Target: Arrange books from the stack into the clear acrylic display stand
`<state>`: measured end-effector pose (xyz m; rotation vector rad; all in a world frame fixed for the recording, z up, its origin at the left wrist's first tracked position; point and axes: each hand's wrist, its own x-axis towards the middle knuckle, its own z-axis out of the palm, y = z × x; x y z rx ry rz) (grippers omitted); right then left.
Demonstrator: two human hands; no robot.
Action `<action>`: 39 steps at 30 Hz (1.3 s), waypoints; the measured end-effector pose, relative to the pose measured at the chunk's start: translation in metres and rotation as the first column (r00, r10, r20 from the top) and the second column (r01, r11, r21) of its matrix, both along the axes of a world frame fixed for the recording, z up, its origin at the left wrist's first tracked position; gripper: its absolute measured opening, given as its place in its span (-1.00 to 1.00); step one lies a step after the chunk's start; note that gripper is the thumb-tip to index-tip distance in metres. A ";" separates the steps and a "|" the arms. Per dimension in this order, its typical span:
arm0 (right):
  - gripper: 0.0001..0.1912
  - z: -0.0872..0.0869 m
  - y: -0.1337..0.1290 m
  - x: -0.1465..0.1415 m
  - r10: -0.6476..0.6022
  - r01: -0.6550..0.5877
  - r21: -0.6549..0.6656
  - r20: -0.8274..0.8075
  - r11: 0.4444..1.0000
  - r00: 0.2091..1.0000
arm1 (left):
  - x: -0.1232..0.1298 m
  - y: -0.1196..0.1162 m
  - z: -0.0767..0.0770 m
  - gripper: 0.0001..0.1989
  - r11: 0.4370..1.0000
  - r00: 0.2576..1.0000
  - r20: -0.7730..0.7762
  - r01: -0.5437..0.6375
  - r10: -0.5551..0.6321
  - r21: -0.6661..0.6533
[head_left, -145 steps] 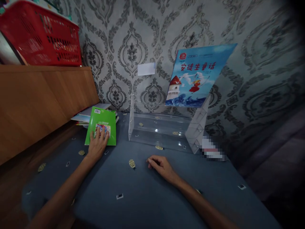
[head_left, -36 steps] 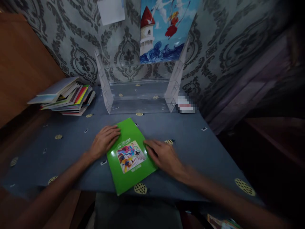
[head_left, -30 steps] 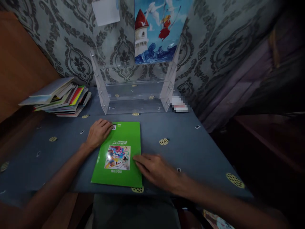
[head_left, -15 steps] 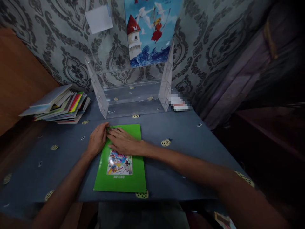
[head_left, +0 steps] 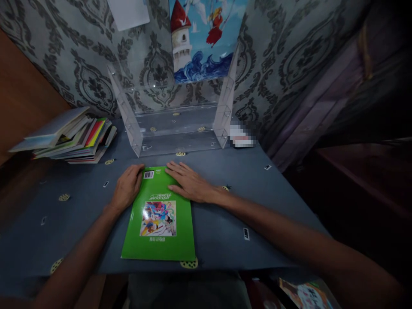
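The right hand lies open, fingers spread over the upper right corner of a glossy green book, while the left hand rests along its upper left edge; whether those bent fingers pinch the cover cannot be told from here. The book lies flat and closed near the front of a cloth-covered table, barcode at its far end, print upside down to the person.

As things stand, the work looks part-way along: a blue picture cover already stands upright in the upper right of a clear plastic rack, its top cut off by the frame, while the green book is flat in front, not yet set in any tier. A ragged pile of books, pages fanned and spines uneven, remains at left beside a smooth wooden panel.

Behind, grey damask wallpaper carries scrolling leaf medallions; yellow pineapples dot the dull blue cloth, and a soft, folded curtain hangs at right.
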<state>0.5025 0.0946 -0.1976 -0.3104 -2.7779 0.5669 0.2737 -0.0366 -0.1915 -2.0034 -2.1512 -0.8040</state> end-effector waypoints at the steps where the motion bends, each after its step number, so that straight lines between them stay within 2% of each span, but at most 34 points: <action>1: -0.41 -0.001 0.001 0.002 -0.006 0.005 -0.008 -0.011 1.000 1.000 | 0.000 0.000 0.000 -0.69 1.000 1.000 -0.006 0.001 -0.001 -0.005; 7: -0.43 -0.002 -0.003 0.006 -0.052 0.052 0.011 -0.021 0.999 0.998 | 0.000 -0.003 0.007 -0.68 0.998 0.996 -0.084 0.020 -0.025 -0.057; 11: -0.45 -0.003 -0.004 0.005 -0.065 0.066 0.033 -0.024 0.997 0.998 | 0.021 -0.017 0.014 -0.71 0.995 0.978 -0.184 0.084 -0.094 -0.062; 14: -0.46 -0.006 -0.002 0.005 -0.068 0.069 0.029 -0.039 0.997 0.997 | 0.057 -0.032 0.018 -0.76 0.965 0.941 -0.216 0.259 -0.260 -0.030; 17: -0.47 -0.011 0.001 0.005 -0.060 0.061 0.007 -0.077 0.998 0.995 | 0.096 -0.040 0.019 -0.75 0.879 0.849 -0.229 0.468 -0.476 -0.094; 19: -0.48 -0.014 0.003 0.005 -0.054 0.053 -0.017 -0.108 0.998 0.993 | 0.112 -0.041 0.019 -0.76 0.837 0.798 -0.254 0.526 -0.547 -0.153; 23: -0.55 -0.016 0.006 0.007 -0.068 0.053 -0.085 -0.190 0.995 0.980 | 0.117 -0.038 0.019 -0.79 0.824 0.781 -0.263 0.528 -0.566 -0.206; 26: -0.61 -0.015 0.009 0.008 -0.106 0.045 -0.215 -0.283 0.976 0.953 | 0.110 -0.037 0.019 -0.81 0.816 0.768 -0.276 0.538 -0.577 -0.211; 29: -0.63 -0.012 0.016 0.009 -0.213 0.040 -0.442 -0.350 0.896 0.912 | 0.102 -0.038 0.023 -0.83 0.800 0.758 -0.258 0.555 -0.600 -0.229; 32: -0.64 -0.013 0.027 0.007 -0.350 0.009 -0.677 -0.369 0.736 0.861 | 0.094 -0.038 0.031 -0.86 0.769 0.756 -0.171 0.583 -0.632 -0.263; 35: -0.58 -0.015 0.035 0.004 -0.440 -0.031 -0.819 -0.340 0.573 0.831 | 0.087 -0.037 0.039 -0.85 0.729 0.753 -0.056 0.611 -0.655 -0.308; 37: -0.54 -0.016 0.036 0.002 -0.451 -0.044 -0.841 -0.332 0.539 0.828 | 0.083 -0.035 0.042 -0.84 0.719 0.757 0.001 0.620 -0.653 -0.314; 39: -0.51 -0.015 0.034 0.002 -0.431 -0.052 -0.823 -0.349 0.566 0.832 | 0.081 -0.032 0.042 -0.81 0.741 0.779 0.035 0.608 -0.626 -0.285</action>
